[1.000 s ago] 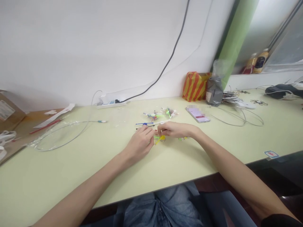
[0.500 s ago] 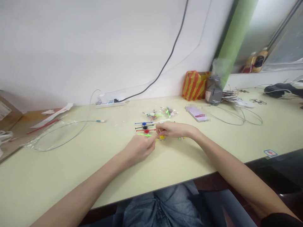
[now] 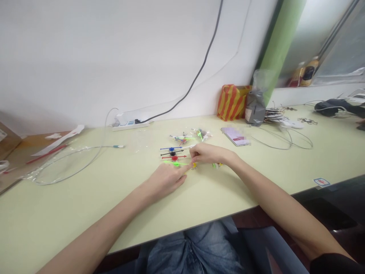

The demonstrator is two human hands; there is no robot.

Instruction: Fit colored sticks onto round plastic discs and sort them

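Four-colour plastic arrow spinners lie between my hands: a blue arrow spinner [image 3: 171, 149], a black arrow spinner [image 3: 172, 153], a red arrow spinner [image 3: 174, 158] and a green arrow spinner [image 3: 176, 164], side by side on the table. My left hand [image 3: 168, 178] rests just in front of the green one, index finger stretched toward a small yellow piece [image 3: 194, 165], thumb apart. Bent over that yellow piece, my right hand [image 3: 209, 153] has its fingertips pinched together at it. Fingers partly cover the yellow piece, so its full shape is hidden.
Clear bags of coloured parts [image 3: 182, 139] lie behind the spinners. Small coloured parts [image 3: 218, 165] sit under my right wrist. A phone [image 3: 235, 136], a striped bag [image 3: 232, 102], a grey bag [image 3: 254, 108], a power strip [image 3: 130, 125] and a cable [image 3: 99, 147] surround the work area.
The whole view has shifted slightly. My left index finger is straighter, and more of the green arrow spinner shows. My right hand stays at the yellow piece.
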